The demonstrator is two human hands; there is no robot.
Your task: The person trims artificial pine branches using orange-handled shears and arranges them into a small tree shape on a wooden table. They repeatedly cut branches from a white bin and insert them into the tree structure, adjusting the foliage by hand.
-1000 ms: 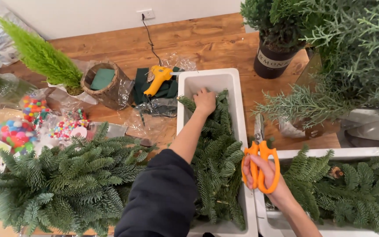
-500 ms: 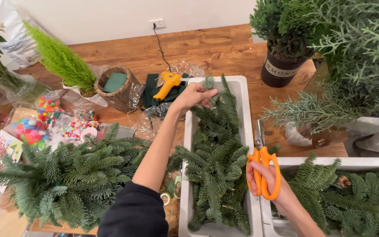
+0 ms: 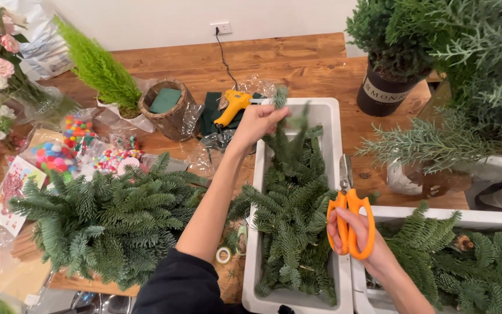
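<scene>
The left hand (image 3: 258, 121) has its grip pinched on a fir sprig (image 3: 289, 125) — lifted over the far end of the white rectangular planter (image 3: 327, 116), which is packed with fir cuttings. The right hand (image 3: 355, 232) is closed through the handles of orange-handled shears (image 3: 350, 212), blades pointing away — beside the planter's right rim. A yellow glue gun (image 3: 232, 106) lies on the wooden tabletop (image 3: 297, 55).

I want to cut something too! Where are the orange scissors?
In the head view, the orange scissors are in the person's right hand, low and right of centre, over the gap between two white tubs of fir branches.
</scene>
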